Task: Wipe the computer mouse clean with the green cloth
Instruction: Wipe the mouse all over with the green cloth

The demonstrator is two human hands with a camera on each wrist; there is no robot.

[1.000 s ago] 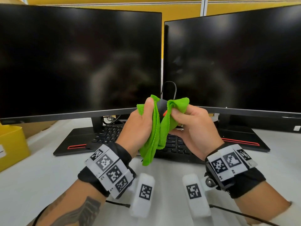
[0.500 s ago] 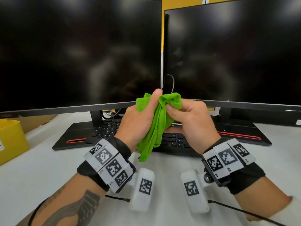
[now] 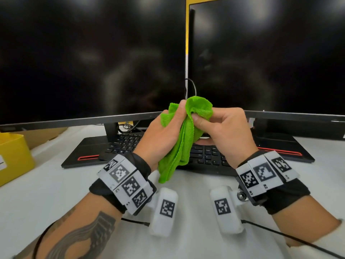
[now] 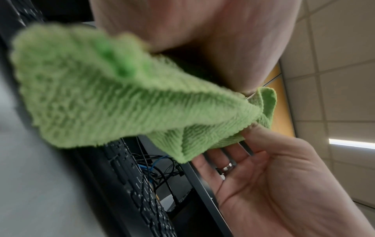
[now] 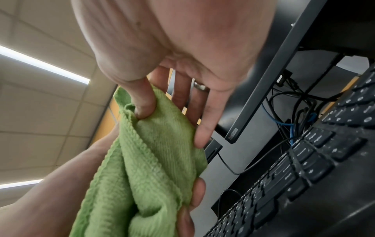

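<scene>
The green cloth [image 3: 184, 143] is bunched between both hands above the keyboard, and its tail hangs toward the table. My left hand [image 3: 168, 128] grips its left side with the thumb on top. My right hand [image 3: 220, 128] pinches the right side. In the right wrist view the right thumb [image 5: 144, 102] digs into the green cloth [image 5: 154, 160] with the fingers behind it. The left wrist view shows the green cloth [image 4: 121, 99] against the right hand's fingers [image 4: 233, 152]. The mouse is hidden inside the cloth; only a thin cable loop [image 3: 193, 86] rises behind it.
A black keyboard [image 3: 205, 156] lies under the hands, in front of two dark monitors [image 3: 93, 62] on flat black bases. A yellow bin [image 3: 13, 156] stands at the left table edge. Tangled cables [image 5: 294, 115] sit behind the keyboard.
A second ago a black part of the mouse showed between the cloth folds; the cloth has since closed over it. Both hands kept working the cloth in place.
</scene>
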